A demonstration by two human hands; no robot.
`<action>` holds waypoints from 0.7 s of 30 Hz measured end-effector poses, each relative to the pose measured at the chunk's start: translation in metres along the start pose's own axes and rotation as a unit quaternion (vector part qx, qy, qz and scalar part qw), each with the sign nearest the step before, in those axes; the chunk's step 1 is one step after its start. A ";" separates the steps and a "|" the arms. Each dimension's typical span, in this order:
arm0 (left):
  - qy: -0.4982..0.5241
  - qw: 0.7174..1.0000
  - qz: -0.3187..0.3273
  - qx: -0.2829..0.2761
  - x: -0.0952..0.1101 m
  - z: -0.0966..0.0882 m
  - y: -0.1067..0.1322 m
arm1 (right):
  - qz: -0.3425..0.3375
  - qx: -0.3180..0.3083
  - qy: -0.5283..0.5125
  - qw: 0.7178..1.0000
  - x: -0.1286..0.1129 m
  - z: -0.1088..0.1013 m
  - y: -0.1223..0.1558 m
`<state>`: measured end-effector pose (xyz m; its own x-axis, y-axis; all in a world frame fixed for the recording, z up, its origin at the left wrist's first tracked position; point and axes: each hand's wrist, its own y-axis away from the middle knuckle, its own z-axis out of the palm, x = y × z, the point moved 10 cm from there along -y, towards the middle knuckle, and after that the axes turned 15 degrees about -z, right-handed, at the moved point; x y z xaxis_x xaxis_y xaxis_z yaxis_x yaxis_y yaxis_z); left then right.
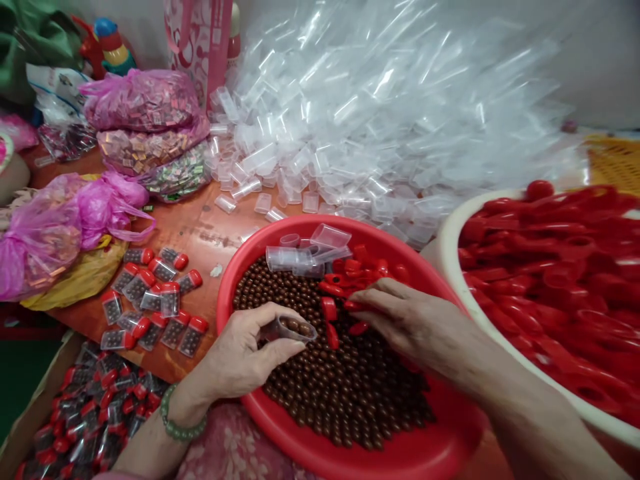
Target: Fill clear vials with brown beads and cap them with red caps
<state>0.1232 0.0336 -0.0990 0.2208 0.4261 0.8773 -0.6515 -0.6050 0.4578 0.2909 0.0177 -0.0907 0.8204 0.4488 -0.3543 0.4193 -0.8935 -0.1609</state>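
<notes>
Over the red basin [227,293], my left hand [250,347] is closed around a small clear plastic container [296,327]. Its open mouth shows brown balls inside. My right hand [400,317] is at the heap of red plastic caps [367,263] in the same basin, fingers bent together with a red cap [353,305] at their tips. Part of that grip is hidden behind the fingers. Glossy brown balls [340,387] cover much of the basin's floor. Several clear containers [295,259] lie on the balls near the far rim.
A large pile of clear containers [350,133] spreads behind the basin. On the right stands a white tub [457,267] of red plastic pieces [560,267]. Capped, filled containers [170,300] lie at left, with a box of more [90,413] below. Pink bags [145,100] sit behind.
</notes>
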 end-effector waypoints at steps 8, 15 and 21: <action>0.021 0.999 -0.027 -0.012 -0.005 0.002 0.001 | 0.071 0.164 -0.136 0.974 -0.011 -0.042 0.001; -0.018 0.999 -0.022 -0.036 -0.003 0.005 0.001 | -0.125 0.040 -0.110 0.985 -0.082 -0.031 -0.037; -0.077 0.996 -0.009 -0.049 -0.006 0.007 -0.001 | -0.178 -0.004 -0.050 0.983 -0.095 -0.017 -0.044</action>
<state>0.1273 0.0266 -0.1038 0.3363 0.3234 0.8845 -0.7127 -0.5265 0.4635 0.2009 0.0146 -0.0344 0.5783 0.7292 -0.3658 0.6766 -0.6792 -0.2843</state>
